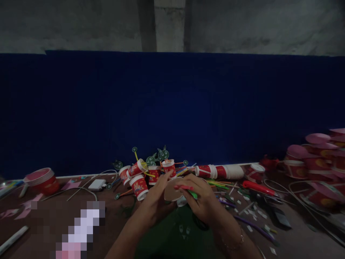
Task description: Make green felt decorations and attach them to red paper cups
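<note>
Between left hand and right hand sat a brown disc.
Right fingers pinched a red stick; left, couldn't tell.

Noted a brown table, heavily littered; found at left a cup stack, pink paper, a white box and, nearer the front, a white rod. Observed at centre clustered cups, some resting on others, with a green sheet at the near edge. Recorded at right nested cups lying sideways, loose straws, a red-handled tool, scattered white scraps, a purple stick and, furthest over, piled cups.
</note>
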Demonstrator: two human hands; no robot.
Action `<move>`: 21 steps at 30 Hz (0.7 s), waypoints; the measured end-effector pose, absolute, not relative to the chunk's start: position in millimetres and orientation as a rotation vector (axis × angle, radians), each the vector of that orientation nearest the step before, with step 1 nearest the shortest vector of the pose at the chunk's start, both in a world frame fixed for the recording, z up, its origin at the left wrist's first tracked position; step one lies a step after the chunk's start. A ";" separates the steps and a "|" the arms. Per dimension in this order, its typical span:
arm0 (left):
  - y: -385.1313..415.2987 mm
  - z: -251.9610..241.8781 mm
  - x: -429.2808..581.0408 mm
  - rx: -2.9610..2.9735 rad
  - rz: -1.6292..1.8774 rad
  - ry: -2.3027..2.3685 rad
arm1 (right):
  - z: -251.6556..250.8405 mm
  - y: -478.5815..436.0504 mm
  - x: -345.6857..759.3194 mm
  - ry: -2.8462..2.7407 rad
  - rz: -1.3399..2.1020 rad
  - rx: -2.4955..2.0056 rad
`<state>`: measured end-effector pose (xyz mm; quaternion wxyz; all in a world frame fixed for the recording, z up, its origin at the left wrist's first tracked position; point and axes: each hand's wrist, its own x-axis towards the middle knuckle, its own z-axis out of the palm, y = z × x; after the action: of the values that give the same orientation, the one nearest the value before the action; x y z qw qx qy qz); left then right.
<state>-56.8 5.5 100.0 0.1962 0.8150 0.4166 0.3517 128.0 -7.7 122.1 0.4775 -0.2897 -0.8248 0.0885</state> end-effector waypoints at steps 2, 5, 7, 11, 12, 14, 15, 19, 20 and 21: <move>-1.0 110.4 -54.2 2.198 1.035 1.086 | 121.8 -6.9 126.4 -2.009 0.253 -0.710; -7.7 121.7 -49.3 2.041 1.128 1.032 | 121.3 -5.2 125.0 -1.878 0.374 -0.729; -8.7 123.3 -46.5 1.935 1.137 1.000 | 121.5 -4.8 125.1 -1.777 0.470 -0.769; -5.4 116.0 -44.5 1.790 1.007 0.873 | 123.6 -5.4 126.1 -1.648 0.614 -0.833; -4.4 113.8 -44.5 1.755 0.957 0.839 | 124.3 -5.5 126.3 -1.622 0.646 -0.840; -3.1 111.1 -44.5 1.716 0.895 0.813 | 125.8 -5.2 126.7 -1.584 0.691 -0.861; -2.9 110.7 -44.4 1.717 0.891 0.824 | 126.6 -5.1 127.1 -1.572 0.693 -0.864; -2.7 113.9 -43.6 1.849 0.922 0.928 | 129.8 -5.8 129.5 -1.560 0.643 -0.844; -2.5 114.9 -43.6 1.888 0.922 0.952 | 130.4 -6.4 130.5 -1.551 0.643 -0.859; -2.2 115.6 -43.8 1.925 0.919 0.981 | 130.9 -7.0 131.6 -1.543 0.647 -0.884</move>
<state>-43.8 -2.2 115.6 0.3865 0.7560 0.3854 0.3612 131.6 -7.0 130.9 0.5847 -0.3789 -0.6615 0.2774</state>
